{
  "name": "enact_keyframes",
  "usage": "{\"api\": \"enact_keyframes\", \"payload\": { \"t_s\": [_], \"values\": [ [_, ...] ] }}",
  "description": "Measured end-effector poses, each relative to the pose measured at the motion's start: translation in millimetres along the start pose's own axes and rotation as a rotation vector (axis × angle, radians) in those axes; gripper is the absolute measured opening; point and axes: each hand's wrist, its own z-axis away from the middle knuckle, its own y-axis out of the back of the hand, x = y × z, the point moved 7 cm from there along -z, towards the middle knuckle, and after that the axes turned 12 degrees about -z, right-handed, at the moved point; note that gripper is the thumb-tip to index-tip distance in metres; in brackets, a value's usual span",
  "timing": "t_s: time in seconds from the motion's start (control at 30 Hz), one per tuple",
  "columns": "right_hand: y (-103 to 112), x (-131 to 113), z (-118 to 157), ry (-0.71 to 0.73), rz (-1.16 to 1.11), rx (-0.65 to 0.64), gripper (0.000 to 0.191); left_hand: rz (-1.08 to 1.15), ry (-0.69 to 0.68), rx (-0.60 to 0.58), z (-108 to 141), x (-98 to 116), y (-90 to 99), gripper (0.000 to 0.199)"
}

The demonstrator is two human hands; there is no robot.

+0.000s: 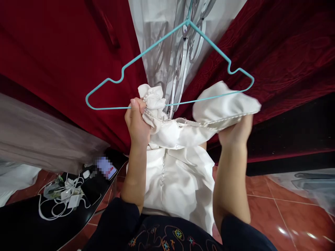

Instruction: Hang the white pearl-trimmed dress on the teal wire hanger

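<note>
Clutching a bunched, pearl-trimmed part of one white garment (183, 174) with left hand (138, 120), fingers folded shut, at the lower left of one turquoise hanger (187, 22). Holding up the opposite part with right hand (235, 134), just below the hanger's right end; fingers hidden under cloth, so cannot tell how firmly gripped. Probably lifted at two places to spread the trimmed edge beneath the hanger. Seen well below and left of the hanger: one phone (111, 171), one tangle of white cables (53, 216). Flanking the hanger: two red curtains (52, 42).
</note>
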Motion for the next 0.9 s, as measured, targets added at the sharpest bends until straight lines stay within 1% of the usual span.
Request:
{"api": "enact_keyframes", "payload": {
  "t_s": [0.03, 0.07, 0.1, 0.13, 0.17, 0.2, 0.27, 0.33, 0.37, 0.4, 0.43, 0.47, 0.53, 0.57, 0.6, 0.63, 0.67, 0.7, 0.77, 0.83, 0.9],
  "values": [
    [-9.1, 12.4, 14.5, -0.062, -0.002, -0.031, 0.028, 0.017, 0.015, -0.004, 1.0, -3.3, -1.2, 0.061],
    [-20.7, 23.0, 26.9, -0.117, -0.009, -0.064, 0.031, 0.032, 0.028, -0.006, 1.5, -6.0, -2.3, 0.06],
    [-36.7, 32.4, 37.0, -0.176, -0.028, -0.133, 0.035, 0.043, 0.039, -0.006, 1.5, -8.0, -3.3, 0.059],
    [-54.2, 37.8, 43.8, -0.198, -0.061, -0.21, 0.037, 0.05, 0.049, -0.007, 1.2, -9.2, -4.4, 0.058],
    [-68.0, 39.4, 46.4, -0.182, -0.105, -0.236, 0.038, 0.05, 0.059, -0.011, 0.7, -9.7, -5.5, 0.058],
    [-78.5, 39.8, 45.9, -0.16, -0.144, -0.235, 0.035, 0.043, 0.067, -0.015, 0.1, -9.7, -6.1, 0.057],
    [-88.7, 38.5, 39.5, -0.099, -0.194, -0.186, 0.025, 0.003, 0.07, -0.043, -0.2, -8.8, -5.6, 0.055],
    [-86.9, 38.5, 33.2, -0.071, -0.198, -0.135, 0.018, -0.07, 0.056, -0.115, 0.9, -9.7, -1.9, 0.047],
    [-82.9, 38.4, 31.3, -0.061, -0.191, -0.119, 0.016, -0.122, 0.037, -0.147, 1.7, -11.2, 3.3, 0.041],
    [-77.9, 38.1, 30.3, -0.052, -0.179, -0.109, 0.016, -0.182, 0.007, -0.156, 2.0, -12.9, 11.9, 0.036],
    [-72.5, 37.4, 29.8, -0.042, -0.163, -0.104, 0.018, -0.252, -0.033, -0.136, 1.2, -14.5, 24.2, 0.033],
    [-67.7, 36.4, 29.7, -0.03, -0.142, -0.103, 0.02, -0.327, -0.079, -0.083, -1.0, -15.2, 39.6, 0.029],
    [-62.0, 35.0, 29.6, -0.018, -0.085, -0.118, 0.026, -0.46, -0.179, 0.09, -9.5, -11.9, 75.0, 0.017],
    [-61.3, 35.0, 29.4, -0.02, -0.052, -0.128, 0.029, -0.503, -0.231, 0.183, -15.7, -7.0, 91.3, 0.014],
    [-61.8, 35.2, 29.1, -0.026, -0.021, -0.137, 0.031, -0.519, -0.291, 0.27, -22.8, 0.7, 104.9, 0.02],
    [-62.7, 34.9, 28.9, -0.024, 0.004, -0.141, 0.032, -0.513, -0.369, 0.341, -30.1, 11.6, 114.6, 0.027],
    [-64.2, 34.3, 29.0, -0.019, 0.02, -0.142, 0.032, -0.506, -0.438, 0.375, -38.1, 23.7, 119.0, 0.033],
    [-65.7, 33.3, 29.4, -0.01, 0.026, -0.143, 0.032, -0.505, -0.493, 0.385, -46.2, 36.7, 119.1, 0.037],
    [-68.3, 31.3, 31.3, 0.009, 0.021, -0.143, 0.031, -0.554, -0.55, 0.333, -60.5, 63.1, 107.2, 0.042],
    [-69.9, 31.0, 33.8, 0.015, 0.019, -0.152, 0.031, -0.635, -0.557, 0.234, -69.3, 86.0, 86.6, 0.045],
    [-70.4, 32.6, 35.6, 0.01, 0.015, -0.164, 0.03, -0.725, -0.546, 0.118, -72.5, 101.8, 64.5, 0.045]
  ]
}}
